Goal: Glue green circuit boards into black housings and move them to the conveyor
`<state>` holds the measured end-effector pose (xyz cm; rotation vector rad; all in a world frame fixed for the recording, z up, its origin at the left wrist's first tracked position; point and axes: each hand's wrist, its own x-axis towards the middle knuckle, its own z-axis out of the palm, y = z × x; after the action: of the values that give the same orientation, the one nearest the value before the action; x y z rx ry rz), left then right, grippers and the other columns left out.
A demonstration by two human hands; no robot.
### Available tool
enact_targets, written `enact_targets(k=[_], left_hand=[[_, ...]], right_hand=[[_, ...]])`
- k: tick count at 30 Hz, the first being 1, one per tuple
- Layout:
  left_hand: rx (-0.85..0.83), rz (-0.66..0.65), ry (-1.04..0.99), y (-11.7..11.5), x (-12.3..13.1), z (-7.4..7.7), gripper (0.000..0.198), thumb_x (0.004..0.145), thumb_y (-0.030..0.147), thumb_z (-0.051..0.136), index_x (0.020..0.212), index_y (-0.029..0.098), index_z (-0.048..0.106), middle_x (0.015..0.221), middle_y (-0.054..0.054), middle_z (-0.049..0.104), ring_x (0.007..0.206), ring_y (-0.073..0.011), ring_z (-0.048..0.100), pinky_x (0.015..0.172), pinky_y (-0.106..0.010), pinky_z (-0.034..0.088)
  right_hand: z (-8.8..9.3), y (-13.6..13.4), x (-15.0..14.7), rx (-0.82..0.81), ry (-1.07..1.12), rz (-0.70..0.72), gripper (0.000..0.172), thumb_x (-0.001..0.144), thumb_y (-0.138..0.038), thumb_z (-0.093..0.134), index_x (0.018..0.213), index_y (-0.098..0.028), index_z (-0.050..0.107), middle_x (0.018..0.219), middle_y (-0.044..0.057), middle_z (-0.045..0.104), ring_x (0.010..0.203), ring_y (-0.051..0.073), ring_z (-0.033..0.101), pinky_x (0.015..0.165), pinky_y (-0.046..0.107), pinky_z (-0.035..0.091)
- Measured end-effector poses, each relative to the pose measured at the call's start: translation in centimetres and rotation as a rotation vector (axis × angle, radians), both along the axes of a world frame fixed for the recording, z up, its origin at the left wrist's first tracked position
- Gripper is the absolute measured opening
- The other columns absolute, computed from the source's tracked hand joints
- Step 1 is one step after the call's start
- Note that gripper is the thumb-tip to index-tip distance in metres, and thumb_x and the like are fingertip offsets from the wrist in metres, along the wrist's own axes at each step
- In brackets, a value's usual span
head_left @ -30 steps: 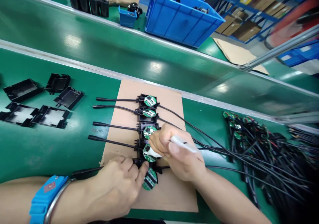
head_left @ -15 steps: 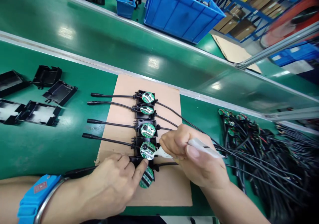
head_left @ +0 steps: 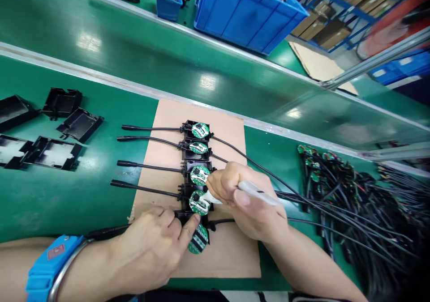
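Note:
Small black plastic boxes hold round green circuit boards, lined up in a column on a cardboard sheet (head_left: 231, 257). My left hand (head_left: 157, 244) is closed, its index fingertip pressing the lower edge of the fourth circuit board (head_left: 198, 207); its thumb is hidden. Wrapped in my right hand (head_left: 248, 199) is a white squeeze tube (head_left: 258, 192), its nozzle touching that board, where a curved strip of white paste shows. Three boards farther up, including the third board (head_left: 199, 175), carry similar white paste. The nearest board (head_left: 199, 240), below my left fingertip, shows dark strips and no white paste.
Black cables run from both sides of the boxes. A tangled cable bundle (head_left: 356, 212) lies at right. Open black cases (head_left: 55, 152) sit at left. Beyond a metal rail stand a large blue crate (head_left: 248, 15) and a small blue bin (head_left: 168, 4).
My right hand has shifted left and slightly up with the tube, and the white paste on the fourth board has grown into a curved strip. My left hand has stayed put.

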<state>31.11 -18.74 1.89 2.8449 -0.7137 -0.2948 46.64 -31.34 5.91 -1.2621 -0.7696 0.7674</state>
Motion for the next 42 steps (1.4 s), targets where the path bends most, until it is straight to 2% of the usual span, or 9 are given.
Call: enact_targets(k=[3,7,10,15,17,20,32,38,42], left_hand=[[-0.023,-0.010,-0.009,0.2,-0.1,0.5,0.061,0.089,0.024,0.045,0.145,0.004,0.031,0.084,-0.012,0.064,0.075,-0.0246,0.059,0.060,-0.035,0.047],[-0.100,-0.108,-0.163,-0.3,-1.6,1.0,0.049,0.087,0.018,0.051,0.134,0.004,0.047,0.082,-0.011,0.066,0.069,-0.0204,0.057,0.061,-0.033,0.046],[-0.112,-0.112,-0.271,-1.4,-3.2,0.6,0.038,0.085,0.011,0.054,0.122,0.007,0.057,0.085,-0.010,0.069,0.071,-0.0181,0.058,0.062,-0.031,0.045],[-0.078,-0.080,-0.243,-1.8,-4.1,0.4,0.038,0.086,0.013,0.056,0.123,0.007,0.056,0.091,-0.013,0.070,0.072,-0.0184,0.059,0.062,-0.031,0.043],[-0.074,-0.096,-0.252,-1.5,-3.9,0.7,0.040,0.085,0.015,0.055,0.124,0.005,0.055,0.092,-0.014,0.070,0.070,-0.0191,0.059,0.058,-0.032,0.042],[-0.069,-0.109,-0.282,-1.3,-3.9,0.7,0.043,0.084,0.017,0.053,0.124,0.001,0.054,0.091,-0.014,0.069,0.066,-0.0199,0.057,0.055,-0.034,0.041],[-0.097,-0.081,-0.291,-1.4,-4.0,0.0,0.043,0.084,0.019,0.051,0.123,0.000,0.055,0.078,-0.011,0.067,0.061,-0.0206,0.055,0.050,-0.034,0.036],[-0.069,-0.074,-0.280,-1.5,-4.3,-0.8,0.051,0.082,0.013,0.050,0.131,0.001,0.048,0.090,-0.013,0.067,0.068,-0.0212,0.055,0.058,-0.035,0.039],[-0.092,-0.067,-0.276,-1.4,-4.0,-0.6,0.046,0.083,0.014,0.048,0.127,0.002,0.053,0.080,-0.011,0.067,0.062,-0.0208,0.054,0.054,-0.035,0.038]], right_hand=[[0.5,-0.8,0.0,0.017,0.009,-0.031,0.026,0.084,-0.034,0.054,0.068,-0.021,0.039,0.056,-0.005,0.028,0.050,0.011,0.025,0.051,0.029,0.018],[2.2,-2.2,-1.5,0.027,0.098,-0.092,0.029,0.085,-0.037,0.053,0.067,-0.021,0.037,0.056,-0.005,0.024,0.049,0.011,0.025,0.051,0.030,0.021],[3.0,-2.7,-3.6,0.012,0.144,-0.143,0.030,0.086,-0.040,0.052,0.069,-0.022,0.037,0.056,-0.004,0.023,0.050,0.012,0.027,0.051,0.030,0.022],[1.6,-1.8,-6.5,0.072,0.119,-0.078,0.029,0.084,-0.039,0.049,0.067,-0.021,0.034,0.053,-0.005,0.022,0.047,0.011,0.024,0.049,0.029,0.021],[0.7,-1.3,-7.0,0.114,0.072,-0.086,0.028,0.082,-0.038,0.049,0.067,-0.021,0.034,0.051,-0.005,0.021,0.045,0.010,0.022,0.048,0.029,0.018],[0.1,-1.2,-7.1,0.069,0.018,-0.074,0.027,0.082,-0.038,0.049,0.066,-0.021,0.034,0.052,-0.005,0.022,0.046,0.010,0.022,0.049,0.029,0.016],[0.6,-3.2,-7.1,0.013,-0.044,-0.085,0.028,0.083,-0.037,0.049,0.067,-0.020,0.033,0.056,-0.005,0.021,0.048,0.010,0.024,0.051,0.029,0.017],[1.2,-3.9,-6.5,-0.026,-0.009,-0.101,0.029,0.085,-0.037,0.050,0.067,-0.020,0.034,0.056,-0.004,0.022,0.049,0.011,0.026,0.050,0.029,0.018],[1.0,-3.5,-6.0,0.004,-0.001,-0.113,0.027,0.084,-0.035,0.051,0.067,-0.020,0.036,0.056,-0.004,0.023,0.049,0.011,0.027,0.050,0.029,0.020]])
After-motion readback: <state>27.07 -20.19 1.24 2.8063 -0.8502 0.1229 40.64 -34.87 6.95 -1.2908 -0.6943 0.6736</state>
